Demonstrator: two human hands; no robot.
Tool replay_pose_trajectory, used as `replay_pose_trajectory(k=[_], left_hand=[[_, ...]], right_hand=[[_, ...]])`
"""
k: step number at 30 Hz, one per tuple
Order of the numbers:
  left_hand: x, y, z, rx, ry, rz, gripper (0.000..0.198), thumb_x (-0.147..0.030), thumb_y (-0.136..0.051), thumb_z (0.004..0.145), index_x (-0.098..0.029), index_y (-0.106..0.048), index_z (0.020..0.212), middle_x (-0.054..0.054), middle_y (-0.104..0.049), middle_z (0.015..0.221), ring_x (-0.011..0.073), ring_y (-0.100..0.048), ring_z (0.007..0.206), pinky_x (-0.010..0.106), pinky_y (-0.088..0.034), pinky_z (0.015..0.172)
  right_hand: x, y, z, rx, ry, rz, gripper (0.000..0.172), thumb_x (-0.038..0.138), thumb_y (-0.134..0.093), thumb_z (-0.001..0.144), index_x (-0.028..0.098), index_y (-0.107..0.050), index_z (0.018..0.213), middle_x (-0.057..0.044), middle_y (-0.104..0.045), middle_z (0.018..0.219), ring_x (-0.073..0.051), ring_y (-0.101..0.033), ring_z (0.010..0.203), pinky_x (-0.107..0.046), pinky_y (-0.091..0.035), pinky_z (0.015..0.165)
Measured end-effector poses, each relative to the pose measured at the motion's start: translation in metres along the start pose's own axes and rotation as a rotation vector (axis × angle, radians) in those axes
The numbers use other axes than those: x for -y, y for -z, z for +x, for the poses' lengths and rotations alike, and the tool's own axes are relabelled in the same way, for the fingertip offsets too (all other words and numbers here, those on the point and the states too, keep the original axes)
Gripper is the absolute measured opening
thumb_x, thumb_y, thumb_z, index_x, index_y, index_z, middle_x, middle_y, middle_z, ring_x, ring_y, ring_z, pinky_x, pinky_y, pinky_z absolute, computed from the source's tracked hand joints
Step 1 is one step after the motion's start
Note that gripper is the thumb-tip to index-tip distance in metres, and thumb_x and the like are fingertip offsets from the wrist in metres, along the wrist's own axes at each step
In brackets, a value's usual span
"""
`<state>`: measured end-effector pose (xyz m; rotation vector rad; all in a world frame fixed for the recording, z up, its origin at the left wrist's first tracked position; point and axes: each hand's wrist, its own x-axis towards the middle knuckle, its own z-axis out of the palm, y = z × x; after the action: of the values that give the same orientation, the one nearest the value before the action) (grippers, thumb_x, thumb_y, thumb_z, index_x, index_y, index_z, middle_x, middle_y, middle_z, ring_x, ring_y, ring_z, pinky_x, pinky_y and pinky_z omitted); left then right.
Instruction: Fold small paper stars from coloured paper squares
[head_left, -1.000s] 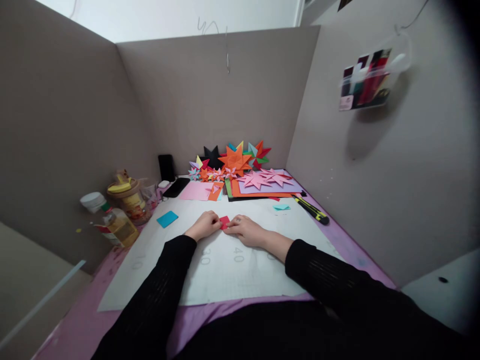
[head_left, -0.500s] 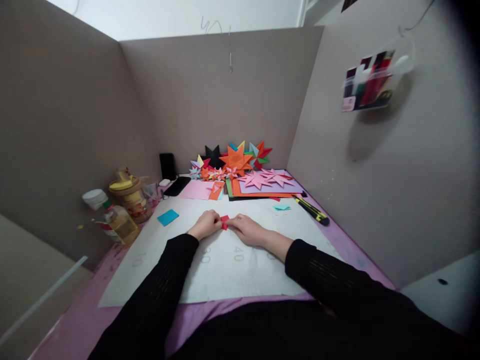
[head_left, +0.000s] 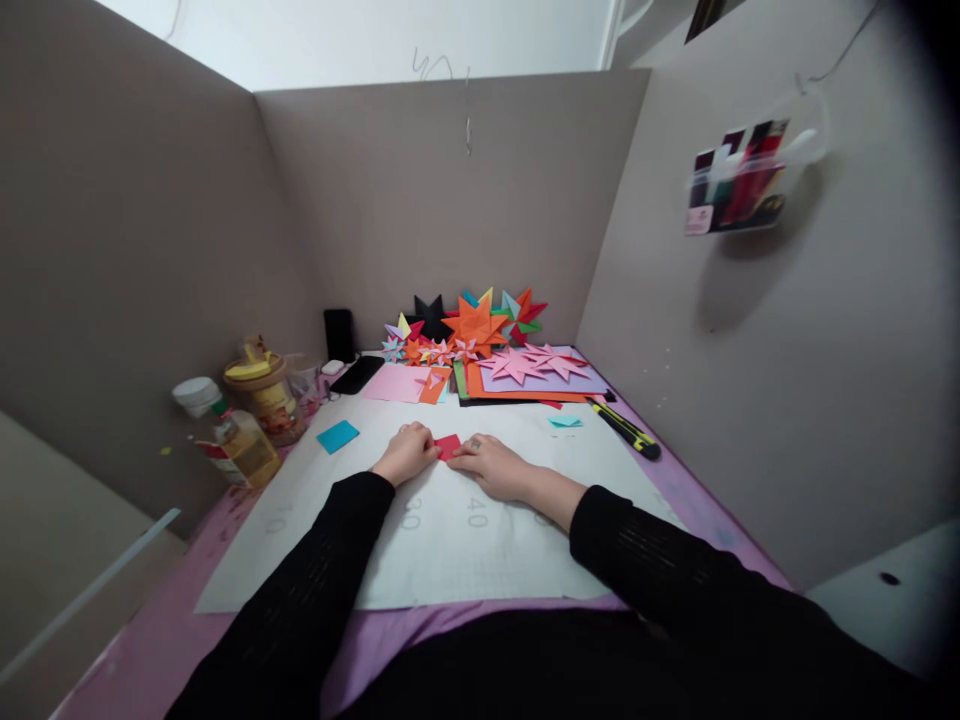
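A small red paper piece (head_left: pixel 449 446) lies on the white cutting mat (head_left: pixel 450 540) in front of me. My left hand (head_left: pixel 406 455) pinches its left edge with curled fingers. My right hand (head_left: pixel 488 463) presses on its right edge, fingers bent, a ring on one finger. Both forearms are in black sleeves.
A blue paper square (head_left: pixel 337 436) lies on the mat to the left, a pale blue scrap (head_left: pixel 564 421) to the right. A yellow-black utility knife (head_left: pixel 628 432) is at the right edge. Folded paper stars (head_left: pixel 474 325) and coloured sheets (head_left: pixel 525 380) fill the back. Bottles and jars (head_left: pixel 240 410) stand at left.
The red paper lies flatter between my fingers. My hands stay at its edges with small finger shifts. The view has tilted slightly.
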<state>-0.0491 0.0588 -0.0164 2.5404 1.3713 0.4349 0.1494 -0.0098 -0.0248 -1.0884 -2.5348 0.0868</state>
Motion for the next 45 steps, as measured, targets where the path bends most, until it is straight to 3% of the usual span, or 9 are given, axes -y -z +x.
replay_pose_trajectory(k=[14,19,23,26,29,34,39,42,45], left_hand=[[0.017,-0.001,0.003,-0.028,-0.066,-0.133,0.016,-0.026,-0.057,0.07,-0.018,-0.058,0.084,0.005,-0.061,0.085,0.0181,-0.054,0.079,0.029,-0.04,0.072],[0.01,0.002,0.0,-0.027,-0.004,-0.156,0.02,-0.029,-0.043,0.081,-0.017,-0.057,0.088,0.006,-0.063,0.086,0.0182,-0.056,0.081,0.028,-0.041,0.072],[0.001,0.005,-0.004,-0.022,0.04,-0.087,0.039,-0.044,-0.06,0.068,-0.018,-0.056,0.097,0.008,-0.061,0.093,0.0226,-0.054,0.089,0.03,-0.039,0.076],[0.0,0.006,-0.003,0.012,0.032,-0.105,0.031,-0.037,-0.06,0.069,-0.018,-0.058,0.094,0.007,-0.06,0.092,0.0216,-0.054,0.087,0.03,-0.039,0.076],[0.002,0.005,-0.001,0.02,0.024,-0.172,0.024,-0.03,-0.06,0.067,-0.018,-0.059,0.088,0.005,-0.06,0.085,0.0191,-0.054,0.081,0.028,-0.039,0.071],[0.003,0.002,-0.003,0.006,0.095,-0.406,0.038,-0.028,-0.065,0.062,-0.018,-0.052,0.096,-0.004,-0.054,0.067,0.0128,-0.051,0.062,0.023,-0.037,0.056],[-0.006,0.004,-0.006,0.007,0.016,-0.562,0.039,-0.025,-0.067,0.059,-0.018,-0.052,0.095,-0.005,-0.051,0.068,0.011,-0.049,0.061,0.021,-0.036,0.054],[-0.015,0.004,-0.008,-0.021,0.041,-0.672,0.043,-0.024,-0.068,0.059,-0.018,-0.051,0.098,-0.003,-0.055,0.075,0.011,-0.052,0.063,0.021,-0.039,0.056],[-0.028,0.004,-0.009,-0.142,0.145,-0.865,0.051,-0.024,-0.067,0.062,-0.018,-0.047,0.108,-0.001,-0.057,0.079,0.0111,-0.055,0.064,0.023,-0.042,0.059]], right_hand=[[0.002,-0.001,-0.002,-0.056,0.043,0.005,0.029,0.015,-0.048,0.083,0.024,-0.062,0.107,-0.007,-0.062,0.1,-0.02,-0.048,0.092,-0.035,-0.037,0.082],[0.003,0.001,-0.002,-0.071,0.06,0.032,0.027,0.015,-0.046,0.084,0.023,-0.064,0.104,-0.007,-0.063,0.099,-0.019,-0.05,0.093,-0.035,-0.037,0.084],[0.003,0.001,-0.001,-0.065,0.065,0.033,0.028,0.015,-0.047,0.084,0.023,-0.063,0.105,-0.007,-0.063,0.099,-0.018,-0.05,0.094,-0.035,-0.038,0.084],[0.003,0.002,-0.002,-0.069,0.062,0.046,0.028,0.015,-0.047,0.083,0.022,-0.063,0.105,-0.007,-0.063,0.1,-0.019,-0.05,0.094,-0.035,-0.038,0.084],[0.004,0.002,-0.002,-0.081,0.061,0.061,0.028,0.014,-0.047,0.083,0.022,-0.063,0.105,-0.007,-0.064,0.1,-0.019,-0.051,0.094,-0.036,-0.039,0.084],[0.004,0.001,-0.003,-0.116,0.062,0.078,0.028,0.014,-0.045,0.084,0.023,-0.064,0.103,-0.007,-0.064,0.103,-0.019,-0.052,0.094,-0.036,-0.039,0.084],[0.005,0.003,-0.003,-0.113,0.071,0.122,0.028,0.011,-0.046,0.082,0.022,-0.063,0.1,-0.006,-0.063,0.104,-0.019,-0.051,0.095,-0.036,-0.039,0.085],[0.006,0.003,-0.003,-0.198,0.038,0.214,0.025,0.01,-0.046,0.08,0.02,-0.059,0.099,-0.007,-0.06,0.105,-0.019,-0.05,0.096,-0.036,-0.039,0.085],[0.006,0.0,0.001,-0.415,-0.209,0.382,0.023,0.015,-0.051,0.077,0.017,-0.052,0.099,-0.009,-0.056,0.099,-0.018,-0.051,0.089,-0.033,-0.043,0.077]])
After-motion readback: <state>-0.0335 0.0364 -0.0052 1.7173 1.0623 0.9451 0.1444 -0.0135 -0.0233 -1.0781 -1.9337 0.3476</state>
